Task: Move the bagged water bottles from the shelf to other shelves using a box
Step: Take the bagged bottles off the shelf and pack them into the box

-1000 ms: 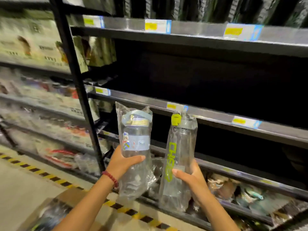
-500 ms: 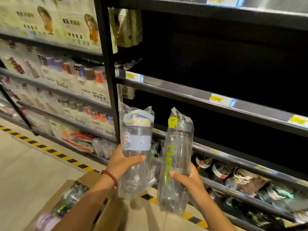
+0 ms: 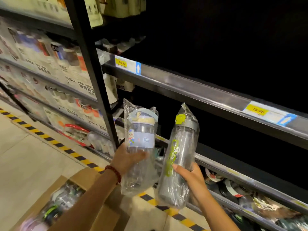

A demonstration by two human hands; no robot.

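Before the dark shelf (image 3: 191, 88), a blue-banded bagged bottle (image 3: 141, 139) is gripped in the left hand (image 3: 128, 158) and a green-lettered one (image 3: 180, 157) in the right hand (image 3: 191, 176), neither yet shelved, while more bagged bottles are left in the cardboard box (image 3: 106, 212) below.
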